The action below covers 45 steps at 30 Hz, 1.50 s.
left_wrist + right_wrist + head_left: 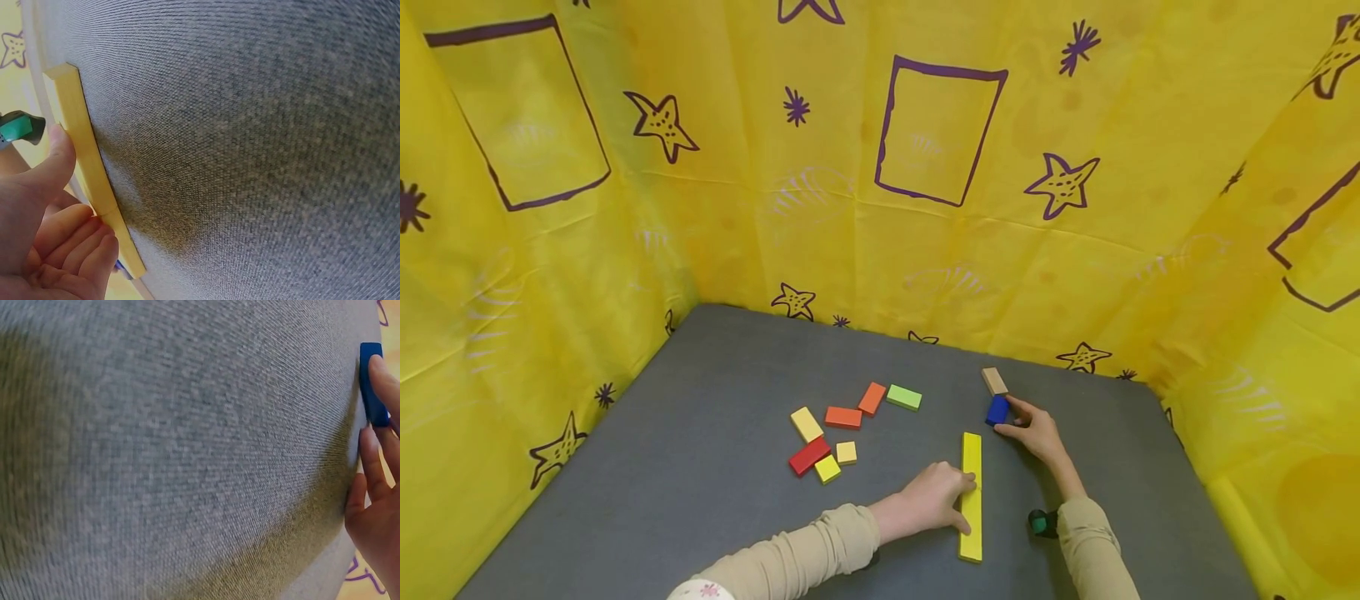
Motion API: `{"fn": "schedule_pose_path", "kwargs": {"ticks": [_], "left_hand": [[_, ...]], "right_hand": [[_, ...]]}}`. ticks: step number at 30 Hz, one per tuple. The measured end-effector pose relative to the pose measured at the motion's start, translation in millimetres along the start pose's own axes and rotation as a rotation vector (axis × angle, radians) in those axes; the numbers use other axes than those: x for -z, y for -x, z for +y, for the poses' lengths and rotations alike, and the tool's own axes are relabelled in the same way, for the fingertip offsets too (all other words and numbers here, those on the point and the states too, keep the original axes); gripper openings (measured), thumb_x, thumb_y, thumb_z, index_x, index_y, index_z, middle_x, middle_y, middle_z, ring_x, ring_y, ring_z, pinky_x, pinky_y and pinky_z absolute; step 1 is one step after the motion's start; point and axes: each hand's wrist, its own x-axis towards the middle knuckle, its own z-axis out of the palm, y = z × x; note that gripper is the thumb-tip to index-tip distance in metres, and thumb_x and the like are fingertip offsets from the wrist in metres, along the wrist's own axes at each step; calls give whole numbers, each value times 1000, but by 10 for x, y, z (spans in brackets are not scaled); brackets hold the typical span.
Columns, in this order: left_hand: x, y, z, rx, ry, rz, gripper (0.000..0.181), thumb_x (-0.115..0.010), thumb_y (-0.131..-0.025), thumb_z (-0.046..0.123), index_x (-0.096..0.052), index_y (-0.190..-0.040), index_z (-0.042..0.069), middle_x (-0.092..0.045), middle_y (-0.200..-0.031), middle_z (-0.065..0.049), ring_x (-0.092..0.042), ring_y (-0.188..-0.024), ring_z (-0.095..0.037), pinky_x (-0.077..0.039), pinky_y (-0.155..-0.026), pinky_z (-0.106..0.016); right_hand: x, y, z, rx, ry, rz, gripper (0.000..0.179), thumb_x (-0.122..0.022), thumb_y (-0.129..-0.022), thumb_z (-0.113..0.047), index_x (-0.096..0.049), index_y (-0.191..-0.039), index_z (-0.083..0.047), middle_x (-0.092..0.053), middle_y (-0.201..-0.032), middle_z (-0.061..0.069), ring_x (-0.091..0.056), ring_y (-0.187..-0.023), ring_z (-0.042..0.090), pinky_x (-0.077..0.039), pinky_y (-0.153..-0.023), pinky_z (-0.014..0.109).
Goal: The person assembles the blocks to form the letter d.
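Two yellow blocks (972, 542) lie end to end as one long strip, with a thin seam between them. My left hand (931, 497) is at the strip's left side and grips it, thumb on the nearer block and fingers by the seam. Its curled fingers (94, 259) show close up in the left wrist view. Farther right, my right hand (1036, 429) pinches a small blue block (997, 410) between thumb and fingers, low at the table. A tan wooden block (995, 381) lies just behind the blue one, right at its far end.
On the grey table (700, 467), left of the hands, lie two orange blocks (844, 417), a green block (904, 397), a red block (809, 457), a small yellow block (827, 469) and two pale yellow blocks (807, 425). Patterned yellow cloth (737, 208) encloses the table.
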Motion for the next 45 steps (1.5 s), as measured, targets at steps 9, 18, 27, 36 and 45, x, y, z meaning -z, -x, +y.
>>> {"fn": "schedule_pose_path", "kwargs": {"ticks": [9,18,27,36,45], "left_hand": [[0,4,-3,-14,-30,22,53,-84,-66,38,-72,-109,11,-67,-118,-3,-67,-92,-6,-47,-66,-12],[11,6,-3,0,-10,19,56,-84,-66,38,-71,-112,10,-67,-119,-4,-66,-99,-8,-49,-74,-13],[-3,4,-1,-6,-28,35,55,-85,-65,39,-72,-110,11,-68,-118,-4,-67,-95,-9,-47,-68,-13],[-11,11,0,8,4,31,54,-85,-65,37,-72,-110,11,-67,-118,-4,-67,-95,-8,-41,-61,-9],[-15,7,14,6,-3,30,54,-85,-65,37,-72,-110,11,-67,-119,-4,-67,-84,-6,-34,-53,-11]], "right_hand": [[111,26,-38,34,-35,-23,67,-74,-81,-28,-48,-138,-5,-59,-124,25,-59,-100,32,-50,-84,42],[288,39,-107,90,-37,-22,67,-73,-82,-29,-47,-139,-6,-53,-134,24,-59,-100,31,-50,-81,36],[457,59,-284,135,-11,-42,66,-72,-83,-29,-46,-140,-8,-58,-127,22,-54,-95,26,-45,-75,30],[516,36,-406,190,-39,-80,66,-73,-82,-31,-47,-140,-12,-62,-105,20,-52,-87,21,-43,-66,27],[483,46,-529,254,-66,-111,65,-75,-80,-26,-50,-138,-12,-64,-95,14,-52,-78,17,-41,-59,24]]}}
